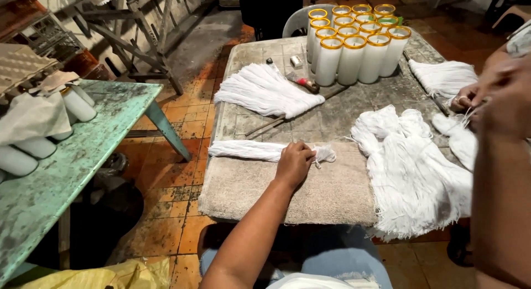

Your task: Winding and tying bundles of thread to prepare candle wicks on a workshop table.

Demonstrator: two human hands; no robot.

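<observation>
Bench: grey, stained stone-like top, standing on an orange tiled floor. A second bench with a worn turquoise top stands to the left, well apart; white candles lie on their sides on it, partly under a pale cloth.

Beige towel spread over the near edge of the grey bench.

Large heap of white wick strings lies on the right side, overlapping the towel's right end and hanging past the bench edge. A fan-shaped bundle of the same strings lies farther back, left of centre. Another bundle lies at the far right.

Cluster of tall white candles in glasses with yellow rims stands upright at the back edge, packed touching one another.

Slim bundle of strings lies along the towel's far edge, knotted at its right end.

Left hand: palm down, fingers curled closed on the slim bundle near its knot, pressing it on the towel.

Right hand: raised close to the camera, blurred; thin strings run from it, but whether it pinches them I cannot tell. Another hand sits just behind it.

Small knife with red handle lies beside the fan-shaped bundle.
</observation>
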